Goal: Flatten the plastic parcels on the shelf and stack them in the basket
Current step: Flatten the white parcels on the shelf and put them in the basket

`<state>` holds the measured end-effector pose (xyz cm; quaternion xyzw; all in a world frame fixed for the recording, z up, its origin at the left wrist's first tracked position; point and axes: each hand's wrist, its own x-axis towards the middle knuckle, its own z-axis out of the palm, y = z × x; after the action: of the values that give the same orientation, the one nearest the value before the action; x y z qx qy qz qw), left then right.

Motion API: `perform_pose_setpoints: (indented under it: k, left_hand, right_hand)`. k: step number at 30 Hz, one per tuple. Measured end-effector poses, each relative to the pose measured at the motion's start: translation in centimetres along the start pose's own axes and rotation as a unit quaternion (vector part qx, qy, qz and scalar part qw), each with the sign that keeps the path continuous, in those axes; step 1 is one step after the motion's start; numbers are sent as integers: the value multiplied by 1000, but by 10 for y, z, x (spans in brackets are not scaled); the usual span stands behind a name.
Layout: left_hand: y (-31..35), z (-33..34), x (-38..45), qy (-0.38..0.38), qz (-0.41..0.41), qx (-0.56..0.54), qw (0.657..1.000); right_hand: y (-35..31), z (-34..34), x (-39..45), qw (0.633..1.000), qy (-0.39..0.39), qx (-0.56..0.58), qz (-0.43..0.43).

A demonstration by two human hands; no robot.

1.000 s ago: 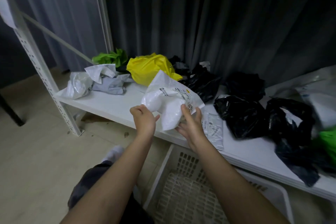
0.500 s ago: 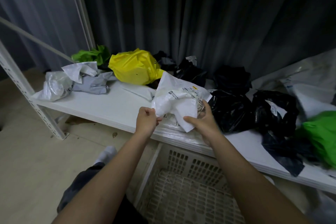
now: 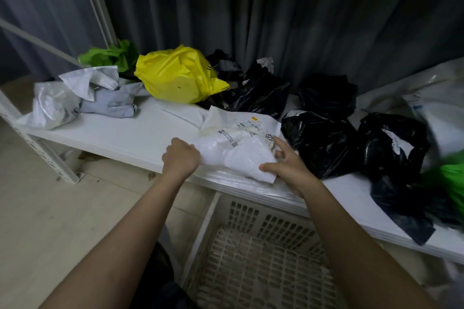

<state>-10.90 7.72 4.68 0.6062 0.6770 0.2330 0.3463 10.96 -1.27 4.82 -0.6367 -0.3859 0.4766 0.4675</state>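
Note:
A crumpled white plastic parcel with printed labels lies on the white shelf near its front edge. My left hand grips the parcel's left edge with curled fingers. My right hand holds its right side, thumb pressed on the lower corner and fingers spread along the edge. A flat clear parcel lies under it on the shelf. Below the shelf stands the cream perforated basket, with nothing visible inside.
More crumpled parcels cover the shelf: grey and white ones at the left, a green one, a yellow one, several black ones, a green one far right. Curtain behind, shelf post left.
The white parcel came down from in front of me onto the shelf's front edge, with both hands still on its two sides. The camera shifted a little.

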Motion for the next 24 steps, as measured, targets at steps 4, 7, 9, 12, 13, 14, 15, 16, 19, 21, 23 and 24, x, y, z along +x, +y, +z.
perform_pose_setpoints:
  k: [4, 7, 9, 12, 13, 14, 15, 16, 19, 21, 23, 24]
  left_hand:
    - [17, 18, -4, 79, 234, 58, 967]
    - [31, 32, -3, 16, 336, 139, 931]
    - [33, 42, -2, -21, 336, 181, 924]
    - [28, 52, 0, -40, 321, 187, 928]
    - [26, 55, 2, -45, 316, 185, 930]
    - [25, 56, 3, -47, 312, 184, 931]
    - [25, 58, 3, -48, 311, 183, 931]
    - [24, 60, 5, -47, 312, 181, 932]
    - [21, 64, 8, -42, 317, 192, 928]
    - [18, 67, 12, -46, 313, 210, 925]
    - [17, 71, 15, -53, 310, 221, 923]
    - [16, 73, 17, -58, 310, 224, 922]
  right_hand:
    - [4, -3, 0, 999, -3, -41, -2]
    - [5, -3, -2, 997, -18, -74, -7]
    - [4, -2, -1, 998, -21, -65, -4]
    - [0, 3, 2, 1000, 3, -19, 12]
    - [-2, 4, 5, 1000, 23, -10, 19]
    - [-4, 6, 9, 999, 49, -14, 20]
    - [-4, 7, 13, 997, 74, -26, 20]
    - [-3, 10, 19, 994, 96, -37, 22]
    - [4, 17, 32, 989, 139, -48, 22]
    - [12, 19, 40, 987, 154, -44, 12]
    - [17, 20, 45, 986, 163, -34, 6]
    - [19, 20, 48, 985, 169, -36, 8]
